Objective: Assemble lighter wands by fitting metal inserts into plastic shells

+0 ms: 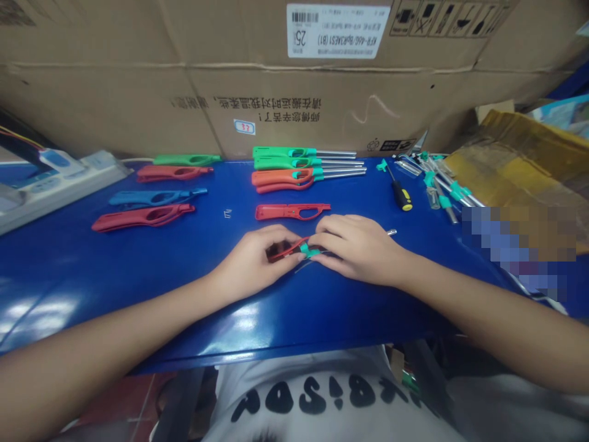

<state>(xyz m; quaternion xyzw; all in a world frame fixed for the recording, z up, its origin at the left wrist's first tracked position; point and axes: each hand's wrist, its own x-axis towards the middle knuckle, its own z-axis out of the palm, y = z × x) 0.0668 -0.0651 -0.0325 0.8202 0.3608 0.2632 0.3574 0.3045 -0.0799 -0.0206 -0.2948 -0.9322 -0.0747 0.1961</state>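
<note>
My left hand is closed around a red lighter casing, its thumb along the near side. My right hand pinches a teal-green lighter part at the casing's right end. A thin wire shows under the fingertips. Past the right knuckles a metal tube tip sticks out; whether it joins the teal part is hidden by the hand. Just beyond both hands lies a loose red casing half. Small screws rest to its left.
Several lighters with metal tubes are grouped at the back. On the left lie coloured casings and a white power strip. A screwdriver, loose tube parts and yellow-taped packaging are at right. A cardboard box walls the back.
</note>
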